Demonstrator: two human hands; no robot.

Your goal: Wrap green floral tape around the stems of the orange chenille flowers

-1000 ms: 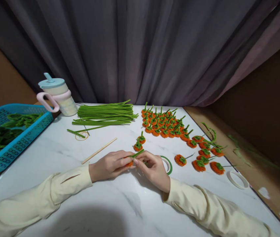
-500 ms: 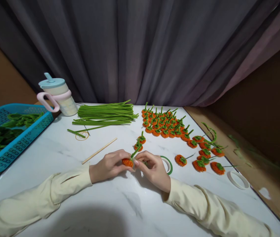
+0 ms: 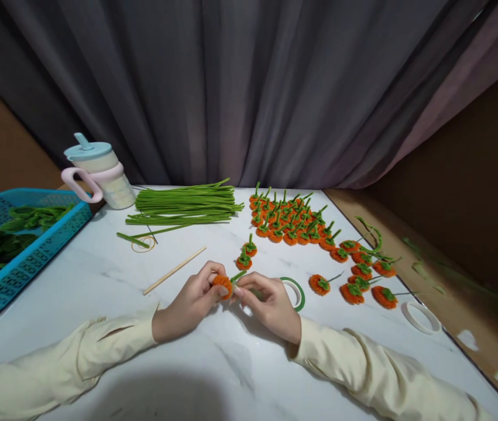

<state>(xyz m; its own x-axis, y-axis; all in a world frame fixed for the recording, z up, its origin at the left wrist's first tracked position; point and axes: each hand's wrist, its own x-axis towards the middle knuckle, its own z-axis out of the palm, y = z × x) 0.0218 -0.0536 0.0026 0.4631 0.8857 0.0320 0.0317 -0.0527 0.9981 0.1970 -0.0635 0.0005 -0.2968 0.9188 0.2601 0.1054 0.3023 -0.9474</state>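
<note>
An orange, ribbed pipe-cleaner pumpkin is tilted on its side, its green stem pointing up and right. My left hand grips its orange body between thumb and fingers. The fingertips of my right hand are pinched together at the base of the stem; fine detail between them is hidden. Just beyond my hands stand two similar small orange pieces with green tops. A roll of green tape lies behind my right hand, partly covered by it.
Many finished orange pieces stand in rows at the back right, with several wire-stemmed ones nearer. Green pipe cleaners, a wooden stick, a tumbler, a blue basket and a white tape roll surround the work area.
My left hand has turned the orange pumpkin, so its stem leans lower to the right. My right fingertips stay pinched at the stem's base. The whole view has shifted slightly.
</note>
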